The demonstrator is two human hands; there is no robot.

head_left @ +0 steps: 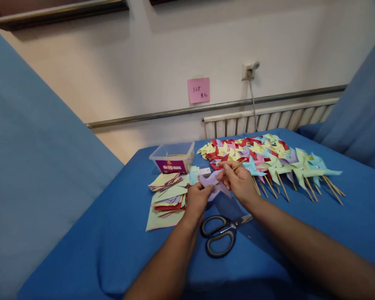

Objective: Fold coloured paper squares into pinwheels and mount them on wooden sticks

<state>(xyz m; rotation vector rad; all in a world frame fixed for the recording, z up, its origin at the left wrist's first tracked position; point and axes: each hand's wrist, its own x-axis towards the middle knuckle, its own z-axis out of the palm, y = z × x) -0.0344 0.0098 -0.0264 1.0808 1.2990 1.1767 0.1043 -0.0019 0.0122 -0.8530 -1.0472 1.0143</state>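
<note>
My left hand [197, 199] and my right hand [238, 182] meet over the middle of a blue-covered table [118, 233]. Between them is a folded lilac paper pinwheel [213, 181]; the left fingers pinch its near edge. The right hand grips a thin wooden stick [237, 166] that points up and to the right from the lilac paper. A stack of cut coloured paper squares [167, 199] lies just left of my left hand. Black-handled scissors [220, 234] lie shut on the cloth below my wrists.
Several finished pinwheels on sticks [268, 160] are spread across the back right of the table. A clear plastic box with a purple label [172, 157] stands behind the paper stack. Beyond are a wall radiator [268, 118], a pink note [198, 90], and blue cloth on both sides.
</note>
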